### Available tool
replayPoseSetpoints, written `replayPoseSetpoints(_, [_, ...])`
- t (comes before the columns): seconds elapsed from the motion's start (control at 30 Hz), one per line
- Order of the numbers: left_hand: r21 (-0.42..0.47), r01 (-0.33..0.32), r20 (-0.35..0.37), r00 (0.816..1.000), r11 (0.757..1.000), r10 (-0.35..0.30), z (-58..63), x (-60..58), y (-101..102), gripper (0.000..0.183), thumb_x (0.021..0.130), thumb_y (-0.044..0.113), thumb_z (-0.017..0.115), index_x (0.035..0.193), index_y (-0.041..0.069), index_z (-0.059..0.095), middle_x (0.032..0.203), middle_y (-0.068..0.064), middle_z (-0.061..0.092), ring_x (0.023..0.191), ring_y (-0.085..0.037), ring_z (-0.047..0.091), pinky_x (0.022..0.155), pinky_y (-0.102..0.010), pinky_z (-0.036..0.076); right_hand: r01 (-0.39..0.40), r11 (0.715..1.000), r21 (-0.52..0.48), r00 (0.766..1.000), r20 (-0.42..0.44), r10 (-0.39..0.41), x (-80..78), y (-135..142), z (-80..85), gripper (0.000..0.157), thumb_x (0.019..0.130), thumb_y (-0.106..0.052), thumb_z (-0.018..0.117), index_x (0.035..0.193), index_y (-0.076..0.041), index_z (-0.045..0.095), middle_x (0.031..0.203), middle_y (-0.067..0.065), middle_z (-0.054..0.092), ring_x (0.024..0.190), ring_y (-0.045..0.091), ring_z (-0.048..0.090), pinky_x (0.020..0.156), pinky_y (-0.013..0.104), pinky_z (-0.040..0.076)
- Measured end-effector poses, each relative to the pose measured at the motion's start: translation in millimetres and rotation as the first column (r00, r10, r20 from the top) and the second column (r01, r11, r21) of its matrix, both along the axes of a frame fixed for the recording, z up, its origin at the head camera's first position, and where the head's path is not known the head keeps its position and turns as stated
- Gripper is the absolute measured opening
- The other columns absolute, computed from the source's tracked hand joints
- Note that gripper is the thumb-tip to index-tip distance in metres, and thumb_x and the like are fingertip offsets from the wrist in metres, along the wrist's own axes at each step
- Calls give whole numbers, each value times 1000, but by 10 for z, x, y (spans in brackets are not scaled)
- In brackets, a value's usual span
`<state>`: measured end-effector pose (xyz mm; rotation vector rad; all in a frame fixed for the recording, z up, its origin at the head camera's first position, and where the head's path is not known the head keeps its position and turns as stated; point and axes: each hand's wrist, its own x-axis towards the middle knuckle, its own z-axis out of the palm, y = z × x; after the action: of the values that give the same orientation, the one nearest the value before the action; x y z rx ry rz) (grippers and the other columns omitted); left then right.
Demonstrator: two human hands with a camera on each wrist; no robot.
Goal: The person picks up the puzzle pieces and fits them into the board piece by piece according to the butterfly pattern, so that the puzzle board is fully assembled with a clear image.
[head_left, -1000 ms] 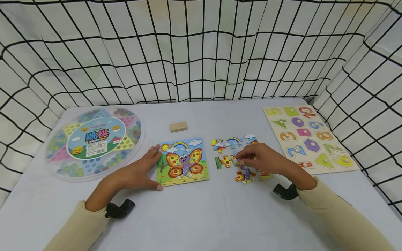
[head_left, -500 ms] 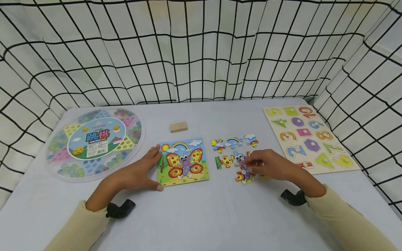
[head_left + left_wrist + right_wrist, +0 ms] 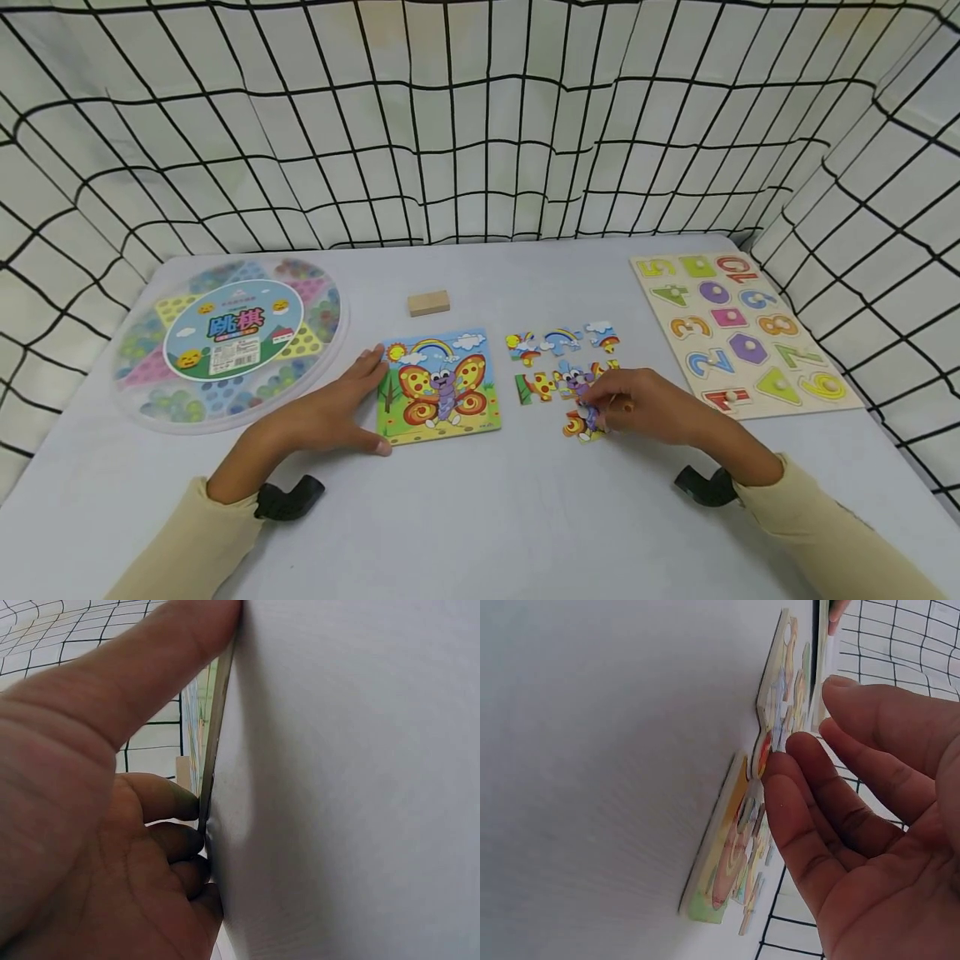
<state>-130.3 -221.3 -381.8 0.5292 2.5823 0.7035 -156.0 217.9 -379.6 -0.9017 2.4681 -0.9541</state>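
Observation:
My left hand rests at the left side of a square butterfly picture board, thumb at its lower left corner and fingers along the upper left edge. In the left wrist view the fingertips touch the board's thin edge. To the right lie butterfly jigsaw pieces in loose rows, among them a rainbow piece and a purple body piece. My right hand is over the lower right pieces. In the right wrist view its fingertips are right at a piece, thumb apart, and a corner piece lies beside it.
A round Chinese checkers box lies at the left. A small wooden block sits behind the picture board. At the right is a number and shape board. Black netting over white cloth walls in the back and sides.
My right hand has moved down and slightly right over the pieces, uncovering the upper right cloud piece and the purple body piece. My left hand stays at the picture board.

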Motion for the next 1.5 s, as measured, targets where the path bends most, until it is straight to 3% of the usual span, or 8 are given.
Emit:
replayPoseSetpoints(0.33, [3,0,-12,1000,1000,0,-14,0,-14,120,70,50,84,153,-4,16,162,-16,-5,146,-37,-5,113,-57,12,11,999,34,998,-67,-9,67,-44,-15,33,83,-4,76,115,-8,70,105,-2,63,87,17,55,74,28,51])
replayPoseSetpoints(0.57, [11,3,-14,1000,1000,-2,-18,0,-13,119,71,50,83,153,-4,16,162,-16,-5,146,-37,-5,113,-56,13,14,994,111,997,-83,-5,74,-80,-30,36,84,-7,77,118,-9,66,112,-3,61,99,13,55,85,32,51])
replayPoseSetpoints(0.7, [8,0,-14,1000,1000,1,-25,-5,-9,120,70,50,83,153,-3,16,162,-15,-4,146,-36,-5,113,-56,13,8,991,132,995,-95,5,75,-85,-18,35,84,-8,77,117,-8,65,108,-3,59,96,13,53,82,30,50])
replayPoseSetpoints(1.0, [5,3,-12,1000,1000,-3,-26,-8,-7,120,70,50,84,153,-4,16,162,-15,-5,146,-36,-5,113,-56,14,-3,995,96,993,-120,15,87,-95,-21,28,82,-1,76,107,-14,70,102,-4,55,84,12,52,72,25,50])
replayPoseSetpoints(1.23, [9,-3,-2,1000,1000,3,-21,-2,-12,120,70,49,84,153,-3,15,162,-14,-5,146,-36,-6,113,-56,13,-28,999,25,999,-35,29,59,-129,9,24,86,5,69,103,-12,68,94,-7,63,81,11,56,70,25,50])
replayPoseSetpoints(1.37, [11,-1,-5,1000,1000,1,-27,-1,-16,120,70,49,84,153,-3,15,162,-15,-5,146,-36,-6,113,-56,13,-34,999,8,999,-8,34,30,-151,31,22,88,5,65,105,-10,67,95,-6,64,83,12,58,72,25,51])
replayPoseSetpoints(1.5, [12,-1,-1,1000,1000,2,-28,3,-18,120,70,49,84,154,-2,15,162,-14,-6,146,-35,-7,113,-56,12,-31,1000,1,999,-34,31,-7,-179,51,28,90,3,64,116,-7,66,97,-5,64,85,13,56,72,25,51])
